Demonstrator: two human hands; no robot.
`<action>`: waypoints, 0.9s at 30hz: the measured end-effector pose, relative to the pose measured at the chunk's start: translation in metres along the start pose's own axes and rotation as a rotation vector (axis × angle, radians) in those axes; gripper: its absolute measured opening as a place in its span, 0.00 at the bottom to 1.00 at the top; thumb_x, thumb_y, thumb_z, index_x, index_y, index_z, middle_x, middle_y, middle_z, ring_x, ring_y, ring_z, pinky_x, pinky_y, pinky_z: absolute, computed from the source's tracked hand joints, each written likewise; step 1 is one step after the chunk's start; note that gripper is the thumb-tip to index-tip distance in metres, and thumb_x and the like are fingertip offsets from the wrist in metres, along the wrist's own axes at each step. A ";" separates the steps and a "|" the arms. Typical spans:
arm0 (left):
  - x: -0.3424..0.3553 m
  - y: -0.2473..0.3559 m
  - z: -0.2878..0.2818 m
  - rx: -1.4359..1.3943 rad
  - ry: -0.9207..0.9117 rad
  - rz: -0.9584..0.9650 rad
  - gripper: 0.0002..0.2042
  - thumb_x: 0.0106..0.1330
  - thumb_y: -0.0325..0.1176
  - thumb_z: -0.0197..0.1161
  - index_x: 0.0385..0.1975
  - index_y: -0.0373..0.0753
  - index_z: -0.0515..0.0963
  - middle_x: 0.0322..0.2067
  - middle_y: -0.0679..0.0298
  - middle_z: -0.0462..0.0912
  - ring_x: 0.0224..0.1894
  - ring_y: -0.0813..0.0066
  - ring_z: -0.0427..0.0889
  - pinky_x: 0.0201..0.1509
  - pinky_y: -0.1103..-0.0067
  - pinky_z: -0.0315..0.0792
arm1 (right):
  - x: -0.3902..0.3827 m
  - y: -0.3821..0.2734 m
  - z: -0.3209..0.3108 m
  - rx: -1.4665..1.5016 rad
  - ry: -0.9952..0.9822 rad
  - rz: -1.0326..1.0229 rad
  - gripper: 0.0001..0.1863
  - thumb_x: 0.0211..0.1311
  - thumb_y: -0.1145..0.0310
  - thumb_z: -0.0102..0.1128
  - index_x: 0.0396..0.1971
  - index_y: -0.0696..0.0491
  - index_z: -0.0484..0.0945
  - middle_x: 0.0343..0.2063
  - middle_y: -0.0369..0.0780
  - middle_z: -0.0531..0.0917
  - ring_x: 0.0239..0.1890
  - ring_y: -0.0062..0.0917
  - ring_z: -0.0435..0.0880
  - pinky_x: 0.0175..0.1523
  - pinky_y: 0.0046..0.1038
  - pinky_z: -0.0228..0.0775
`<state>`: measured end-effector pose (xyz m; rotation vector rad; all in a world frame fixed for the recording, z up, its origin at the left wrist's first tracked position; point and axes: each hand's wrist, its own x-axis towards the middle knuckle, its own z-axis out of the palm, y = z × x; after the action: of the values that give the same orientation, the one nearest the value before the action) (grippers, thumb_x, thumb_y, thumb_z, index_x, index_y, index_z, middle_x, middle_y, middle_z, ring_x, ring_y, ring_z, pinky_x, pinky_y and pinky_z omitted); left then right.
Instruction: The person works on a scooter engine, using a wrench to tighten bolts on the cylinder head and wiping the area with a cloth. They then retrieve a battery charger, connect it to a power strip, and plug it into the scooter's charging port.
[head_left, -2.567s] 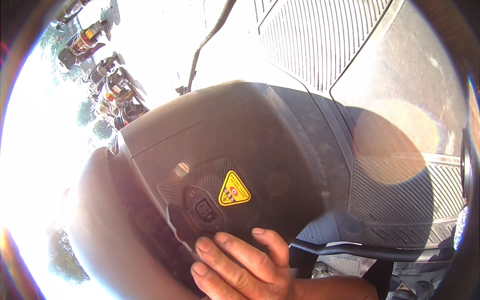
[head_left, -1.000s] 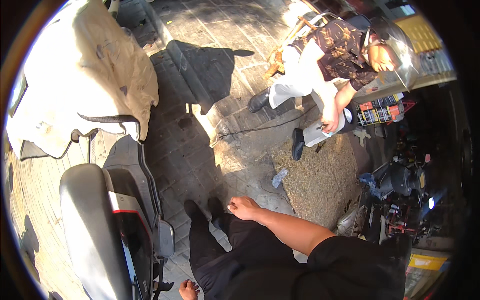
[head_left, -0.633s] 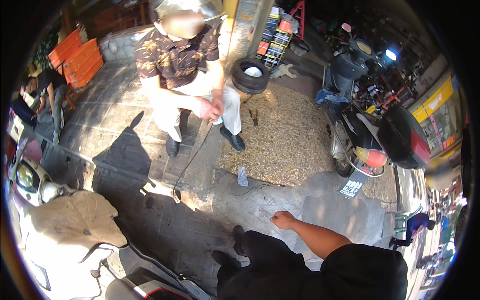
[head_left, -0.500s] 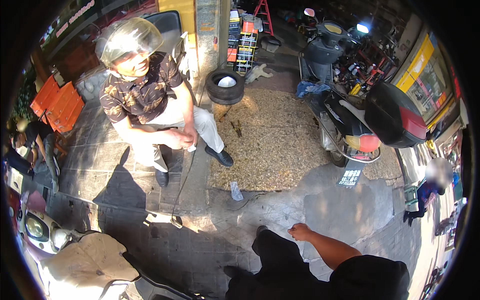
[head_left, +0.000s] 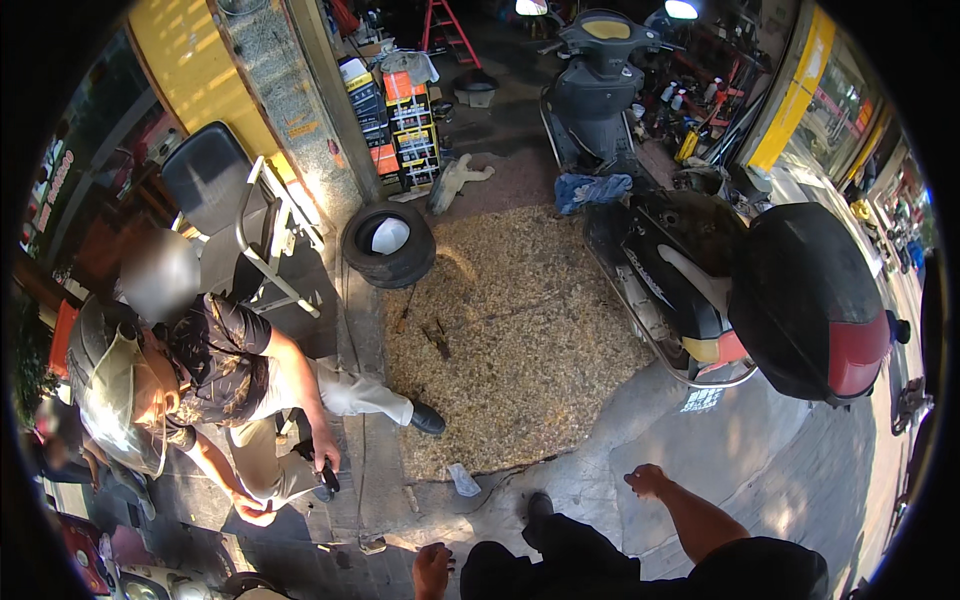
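Note:
Both of my hands hang beside my legs over the pavement. My right hand (head_left: 646,482) is loosely curled, with nothing visible in it; it is over grey concrete. Low in the picture, my left hand (head_left: 432,572) is also curled in, and I see nothing in it. Ahead of it a crumpled clear plastic bag (head_left: 463,480) lies at the front edge of a pebbled slab (head_left: 530,330). Neither hand touches anything around it. Ahead to the right is a parked scooter (head_left: 660,275) with a black top box (head_left: 815,285) and a red rear light.
A seated person (head_left: 225,355) in a helmet is at left, beside a metal-framed chair (head_left: 210,190). A tyre (head_left: 388,245) with a white object inside lies at the slab's far left corner. Small dark tools (head_left: 437,340) lie on the slab. Stacked boxes (head_left: 410,120) and another scooter (head_left: 600,110) stand farther back.
My view has moved forward and turned, so the slab and scooters appear nearer. My left hand has come into view. The seated person has leaned forward, now with a dark object in one hand.

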<state>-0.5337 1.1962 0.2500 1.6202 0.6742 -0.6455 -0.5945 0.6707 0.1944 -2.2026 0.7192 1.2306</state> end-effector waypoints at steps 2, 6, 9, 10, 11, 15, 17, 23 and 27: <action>0.008 0.062 0.017 -0.012 -0.024 0.024 0.14 0.65 0.33 0.59 0.46 0.34 0.76 0.34 0.58 0.83 0.32 0.69 0.84 0.33 0.76 0.78 | 0.015 -0.057 -0.078 0.003 0.216 -0.211 0.09 0.62 0.63 0.53 0.36 0.50 0.78 0.32 0.44 0.84 0.38 0.38 0.85 0.41 0.39 0.78; 0.053 0.162 0.039 -0.040 0.002 0.091 0.13 0.63 0.32 0.58 0.44 0.33 0.76 0.33 0.59 0.82 0.31 0.69 0.84 0.32 0.76 0.77 | 0.026 -0.152 -0.200 0.513 0.377 -0.233 0.14 0.66 0.58 0.55 0.31 0.53 0.80 0.25 0.38 0.84 0.28 0.25 0.85 0.37 0.32 0.78; 0.113 0.236 0.053 0.090 -0.048 0.163 0.10 0.60 0.33 0.59 0.36 0.33 0.80 0.25 0.62 0.82 0.26 0.75 0.83 0.27 0.79 0.76 | 0.024 -0.175 -0.254 0.547 0.304 -0.322 0.16 0.68 0.59 0.56 0.36 0.58 0.80 0.28 0.39 0.83 0.26 0.24 0.83 0.32 0.27 0.77; 0.136 0.266 0.059 0.083 -0.053 0.195 0.10 0.60 0.33 0.59 0.36 0.33 0.80 0.25 0.62 0.82 0.26 0.75 0.83 0.27 0.79 0.76 | 0.022 -0.173 -0.262 0.568 0.321 -0.218 0.17 0.67 0.56 0.55 0.34 0.57 0.80 0.26 0.39 0.84 0.26 0.25 0.84 0.33 0.28 0.77; 0.158 0.299 0.073 0.083 -0.054 0.223 0.11 0.60 0.34 0.59 0.36 0.33 0.80 0.25 0.62 0.82 0.26 0.75 0.82 0.26 0.79 0.76 | 0.018 -0.166 -0.270 0.610 0.310 -0.135 0.18 0.66 0.54 0.55 0.31 0.56 0.80 0.24 0.40 0.84 0.25 0.26 0.84 0.34 0.29 0.77; 0.227 0.432 0.114 0.127 -0.089 0.443 0.10 0.64 0.32 0.59 0.38 0.32 0.79 0.27 0.60 0.84 0.29 0.76 0.83 0.33 0.78 0.76 | 0.002 -0.122 -0.284 0.615 0.111 0.292 0.17 0.66 0.58 0.50 0.29 0.57 0.79 0.22 0.41 0.82 0.23 0.30 0.85 0.26 0.33 0.79; 0.261 0.501 0.131 0.083 -0.114 0.491 0.10 0.64 0.32 0.61 0.39 0.32 0.79 0.28 0.60 0.85 0.30 0.76 0.83 0.34 0.78 0.75 | -0.002 -0.107 -0.288 0.686 0.118 0.435 0.20 0.68 0.56 0.49 0.31 0.59 0.79 0.24 0.42 0.83 0.26 0.32 0.86 0.30 0.33 0.82; 0.369 0.643 0.181 0.113 -0.153 0.442 0.12 0.64 0.34 0.61 0.42 0.33 0.80 0.27 0.61 0.83 0.28 0.75 0.81 0.30 0.76 0.74 | 0.085 -0.128 -0.352 0.769 0.015 0.521 0.23 0.68 0.52 0.53 0.33 0.62 0.79 0.28 0.44 0.84 0.25 0.32 0.86 0.28 0.34 0.82; 0.392 0.698 0.208 0.081 -0.038 0.304 0.12 0.65 0.35 0.60 0.41 0.33 0.79 0.28 0.62 0.82 0.27 0.76 0.78 0.29 0.77 0.73 | 0.239 -0.229 -0.517 0.256 -0.095 0.291 0.34 0.68 0.41 0.40 0.31 0.58 0.83 0.25 0.44 0.87 0.25 0.35 0.86 0.41 0.39 0.80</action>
<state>0.2362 0.9316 0.3994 1.7370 0.3664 -0.4837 -0.0261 0.4511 0.2628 -1.8651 1.1212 1.2893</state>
